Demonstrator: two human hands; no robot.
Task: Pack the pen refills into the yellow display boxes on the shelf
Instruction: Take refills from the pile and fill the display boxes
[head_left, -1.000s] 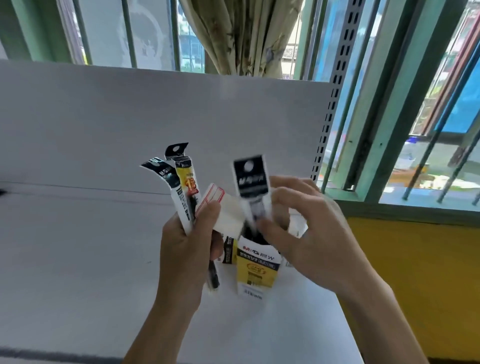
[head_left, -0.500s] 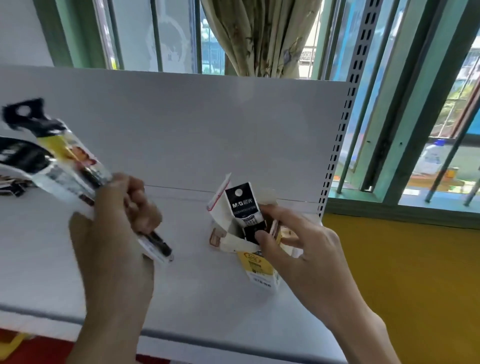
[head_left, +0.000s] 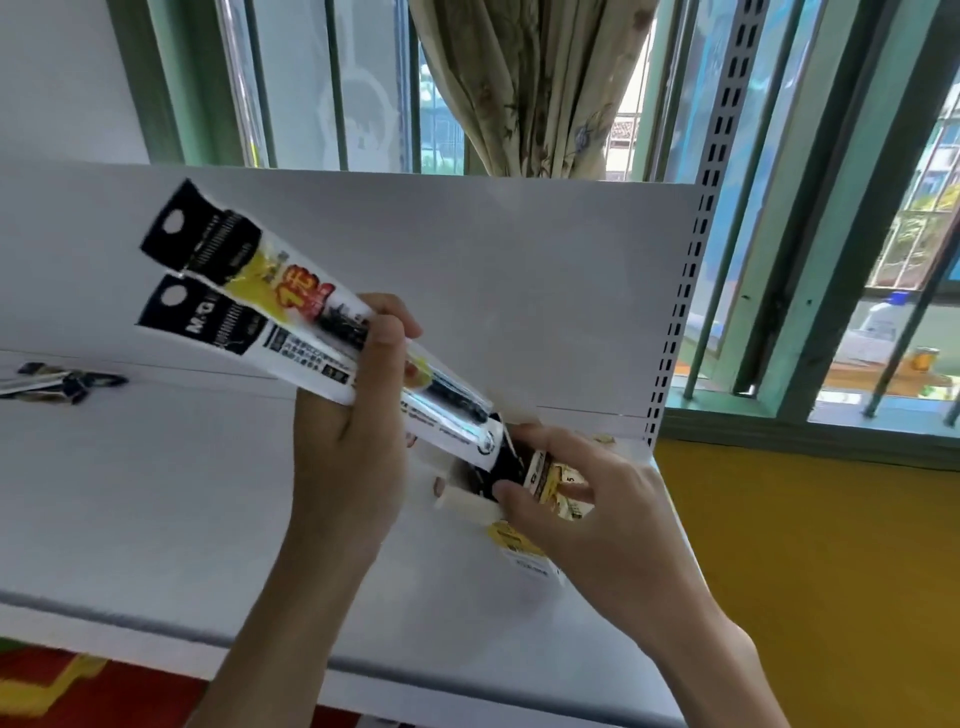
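Note:
My left hand (head_left: 358, 441) grips two long pen refill packs (head_left: 249, 301), white with black hanger tops and a yellow patch, slanting up to the left. Their lower ends point down at the open top of the yellow display box (head_left: 511, 535) on the white shelf (head_left: 156, 509). My right hand (head_left: 582, 514) is curled around the box's top, thumb at the near side and fingers over the refill packs (head_left: 545, 475) standing inside it. Much of the box is hidden behind this hand.
More refill packs (head_left: 57, 382) lie on the shelf at the far left. A white back panel (head_left: 519, 286) rises behind the shelf, with a perforated upright (head_left: 680, 291) at its right end. Windows and a curtain stand beyond; a yellow wall (head_left: 810, 571) is at the right.
My left hand swung back from the left with its two packs and now holds them over the box. My right hand pushed its pack down into the box and now holds the box's top.

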